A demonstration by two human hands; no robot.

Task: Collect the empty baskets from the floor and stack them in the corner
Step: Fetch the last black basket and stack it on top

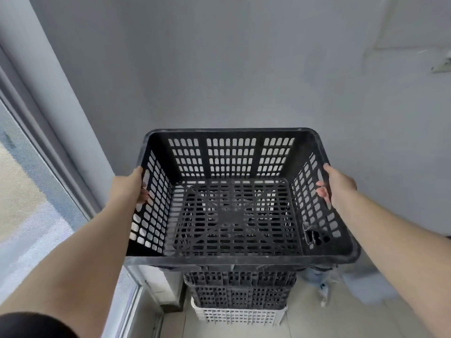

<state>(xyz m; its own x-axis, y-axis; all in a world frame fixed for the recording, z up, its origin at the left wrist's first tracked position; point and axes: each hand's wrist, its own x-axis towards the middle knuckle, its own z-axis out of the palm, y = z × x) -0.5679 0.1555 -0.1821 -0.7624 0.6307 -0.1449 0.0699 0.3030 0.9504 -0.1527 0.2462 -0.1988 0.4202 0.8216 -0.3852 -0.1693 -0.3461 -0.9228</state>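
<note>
Black basket held in both hands above the corner stack; not yet set down.

The left hand is closed on the left wall of the basket and the right hand on the right wall, fingers hooked through the side slots, arms outstretched. The basket is held upright, open and empty, between the hands. Directly below it a stack is seen in the corner: dark baskets nested on a white basket on the floor. Several baskets are thus judged stacked already; lowering this one is left. Whether more remain on the floor cannot be told. Walls are near behind; a window stands at left.
</note>
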